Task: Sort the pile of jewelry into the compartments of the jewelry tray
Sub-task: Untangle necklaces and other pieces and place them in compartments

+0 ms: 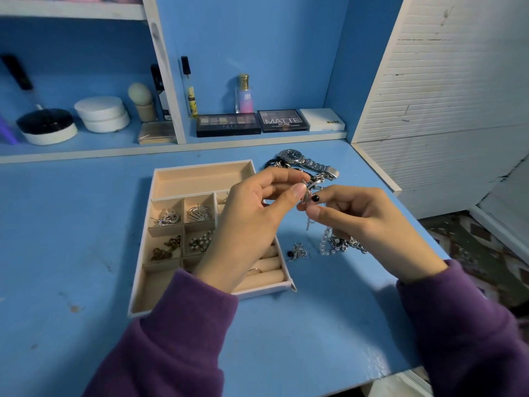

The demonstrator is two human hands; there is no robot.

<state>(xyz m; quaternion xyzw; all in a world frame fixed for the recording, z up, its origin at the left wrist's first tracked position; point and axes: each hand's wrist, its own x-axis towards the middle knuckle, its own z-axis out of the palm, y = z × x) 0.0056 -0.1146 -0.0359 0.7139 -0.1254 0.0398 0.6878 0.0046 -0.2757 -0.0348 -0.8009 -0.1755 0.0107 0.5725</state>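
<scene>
The blue painted table [86, 224] sits below blue shelves of make-up, and the cream, divided jewelry tray [203, 164] lies on it just left of centre, under my left wrist.

The worry is a slip. I hold a small silver piece with a black bead [310, 196] in the air, between the tray and the tangled heap of silver chains and a steel wristwatch [303, 164] at the back. It is tiny and smooth, and a thin silver tail hangs loose from it. If I pull my hands apart too sharply, the tail may snag or the piece may spring free and land on the table or in a compartment that is not its own. My purple sleeve lies over the tray's near part, so a careless turn of the arm could also nudge the tray.

My left hand [246, 224] pinches the piece's upper part between thumb and forefinger, the other fingers [282, 179] loosely curled. My right hand [366, 222] pinches it from just below, thumb tip touching the metal beside the bead. A white pearl strand with silver links [326, 245] shows under my right hand; whether it hangs from my grip or rests on the table, I cannot tell.
</scene>
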